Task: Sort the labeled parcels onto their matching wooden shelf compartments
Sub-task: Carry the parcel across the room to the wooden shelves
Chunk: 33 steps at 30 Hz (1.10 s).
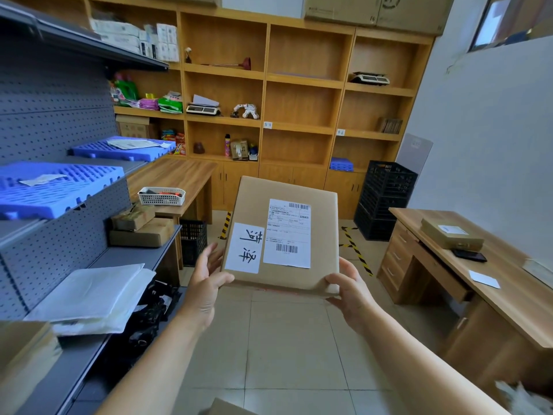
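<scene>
I hold a flat brown cardboard parcel point(323, 232) in front of me at chest height, its top face toward the camera. It carries a white shipping label with barcodes and a white sticker with handwritten black characters. My left hand point(208, 272) grips its lower left corner, and my right hand point(348, 287) grips its lower right corner. The wooden shelf unit point(299, 79) fills the far wall. Small white tags point(267, 124) sit on the shelf edges in the middle columns.
A grey metal rack point(54, 121) with blue trays, white mailers and boxes runs along the left. A wooden desk point(490, 265) with a box and a phone stands on the right. Black crates point(386, 199) stand in the far right corner. Tiled floor lies between.
</scene>
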Available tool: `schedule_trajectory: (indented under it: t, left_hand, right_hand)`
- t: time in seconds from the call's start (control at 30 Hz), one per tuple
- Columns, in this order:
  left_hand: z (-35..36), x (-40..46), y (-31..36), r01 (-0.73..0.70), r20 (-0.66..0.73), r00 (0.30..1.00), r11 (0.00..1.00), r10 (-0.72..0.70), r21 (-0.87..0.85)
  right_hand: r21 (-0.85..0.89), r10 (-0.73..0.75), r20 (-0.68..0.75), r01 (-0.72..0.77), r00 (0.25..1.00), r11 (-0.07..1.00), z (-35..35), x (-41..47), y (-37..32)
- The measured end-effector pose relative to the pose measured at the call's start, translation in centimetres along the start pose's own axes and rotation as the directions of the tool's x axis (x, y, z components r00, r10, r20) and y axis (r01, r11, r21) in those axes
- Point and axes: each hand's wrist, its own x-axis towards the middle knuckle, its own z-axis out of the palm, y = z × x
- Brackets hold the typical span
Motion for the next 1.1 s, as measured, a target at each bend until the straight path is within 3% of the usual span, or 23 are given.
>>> schedule_trajectory:
  t: [0.2,0.6,0.9,1.1]
  left_hand:
    - [-1.1,1.2,0.4,-0.025,0.018,1.000,0.998,0.024,0.055]
    - [-2.4,5.7,-1.6,0.063,0.073,0.994,0.978,-0.079,0.197]
    - [3.2,8.7,-4.2,0.080,0.083,0.991,0.953,-0.108,0.293]
    - [11.1,12.8,-6.0,0.024,0.092,0.994,0.923,-0.064,0.383]
  right_hand:
    - [0.000,-0.040,0.011,0.040,0.999,0.999,1.8,0.7,-0.8]
    - [0.012,-0.054,-0.064,0.054,0.996,0.998,2.7,3.9,0.4]
    - [0.012,-0.048,-0.125,0.050,0.991,0.999,-2.0,8.3,1.2]
    - [-0.026,-0.103,-0.119,0.101,0.988,0.995,-7.9,13.3,-0.5]
